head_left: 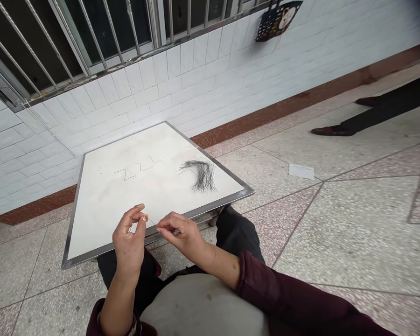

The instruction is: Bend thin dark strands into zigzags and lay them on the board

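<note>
Close to the near edge of the white table (126,205), my left hand (130,233) is closed in a pinch, with something small and orange at its fingertips, too small to name. My right hand (182,233) pinches as well, just to the right. A thin dark wire-like strand (151,222) spans the short gap between the two sets of fingertips. Toward the table's right side lies a loose bunch of thin black strands (203,176). Several bent strands (140,168) lie in a zigzag row in the middle.
The table has a metal rim and stands against a white tiled wall (133,93) below a barred window (101,32). A patterned black basket (278,19) hangs above. Another person's legs (381,109) are at right, and a white paper-like piece (301,171) lies on the floor.
</note>
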Available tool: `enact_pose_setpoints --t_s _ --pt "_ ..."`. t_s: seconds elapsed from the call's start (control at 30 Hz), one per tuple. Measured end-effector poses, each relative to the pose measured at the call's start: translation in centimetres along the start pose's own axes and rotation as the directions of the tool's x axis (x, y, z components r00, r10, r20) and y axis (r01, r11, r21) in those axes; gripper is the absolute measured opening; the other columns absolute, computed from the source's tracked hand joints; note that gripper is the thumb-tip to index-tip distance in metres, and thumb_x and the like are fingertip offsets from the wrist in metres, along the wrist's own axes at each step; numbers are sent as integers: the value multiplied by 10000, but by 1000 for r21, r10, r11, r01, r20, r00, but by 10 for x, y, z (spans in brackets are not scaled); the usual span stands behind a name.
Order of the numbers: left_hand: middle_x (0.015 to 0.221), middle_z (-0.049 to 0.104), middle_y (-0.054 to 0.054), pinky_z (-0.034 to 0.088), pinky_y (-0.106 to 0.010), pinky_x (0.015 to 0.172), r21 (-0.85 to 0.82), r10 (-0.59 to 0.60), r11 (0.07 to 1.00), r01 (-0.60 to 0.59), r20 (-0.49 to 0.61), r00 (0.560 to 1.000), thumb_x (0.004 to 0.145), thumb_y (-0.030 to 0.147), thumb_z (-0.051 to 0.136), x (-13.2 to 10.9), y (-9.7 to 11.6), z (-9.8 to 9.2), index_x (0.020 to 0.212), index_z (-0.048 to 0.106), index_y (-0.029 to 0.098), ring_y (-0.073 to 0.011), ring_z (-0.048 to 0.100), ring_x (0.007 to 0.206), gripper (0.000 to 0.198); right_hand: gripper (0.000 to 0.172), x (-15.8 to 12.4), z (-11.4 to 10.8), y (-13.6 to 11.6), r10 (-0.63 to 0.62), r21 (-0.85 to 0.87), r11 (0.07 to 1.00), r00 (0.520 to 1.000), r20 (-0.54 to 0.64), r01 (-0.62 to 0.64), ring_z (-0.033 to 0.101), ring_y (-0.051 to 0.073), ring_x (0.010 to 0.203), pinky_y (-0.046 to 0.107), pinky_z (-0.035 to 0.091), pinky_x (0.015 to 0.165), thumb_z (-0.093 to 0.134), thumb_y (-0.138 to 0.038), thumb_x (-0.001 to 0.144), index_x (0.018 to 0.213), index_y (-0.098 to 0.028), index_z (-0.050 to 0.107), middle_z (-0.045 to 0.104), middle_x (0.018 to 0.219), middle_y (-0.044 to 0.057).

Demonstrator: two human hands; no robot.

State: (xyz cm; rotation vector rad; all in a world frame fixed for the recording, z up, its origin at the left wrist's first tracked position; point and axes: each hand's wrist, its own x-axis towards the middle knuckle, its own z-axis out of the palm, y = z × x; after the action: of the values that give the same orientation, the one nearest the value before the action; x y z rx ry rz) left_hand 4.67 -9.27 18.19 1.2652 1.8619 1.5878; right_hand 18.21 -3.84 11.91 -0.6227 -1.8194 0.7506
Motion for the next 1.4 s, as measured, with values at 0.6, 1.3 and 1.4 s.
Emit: enact_pose_setpoints --t_s 0.6,1.3,1.4 --pt "1078 674 -79 492 -319 830 -288 -100 955 67 -103 990 797 422 660 25 -37 -34 1248 576 220 -196 634 979 501 197 4 1 13 423 385 836 906 2 -391 459 69 449 186 460 379 638 -387 829 834 -191 613 523 677 -23" --pt "973 694 -71 494 -261 681 -611 -358 699 371 150 922 680 343 799 -8 -60 21 965 722 162 -133 618 762 347 84 -13 16 13 193 135 970 978 85 -203 597 140 682 219 493 524 613 -195 832 906 -205 654 609 781 31" --pt "864 681 -51 482 -235 657 -629 -356 696 345 115 927 691 342 792 -7 -56 19 987 713 152 -126 617 754 360 23 -14 16 13 193 112 973 978 79 -201 594 139 677 214 477 515 629 -213 830 847 -201 640 599 751 24"
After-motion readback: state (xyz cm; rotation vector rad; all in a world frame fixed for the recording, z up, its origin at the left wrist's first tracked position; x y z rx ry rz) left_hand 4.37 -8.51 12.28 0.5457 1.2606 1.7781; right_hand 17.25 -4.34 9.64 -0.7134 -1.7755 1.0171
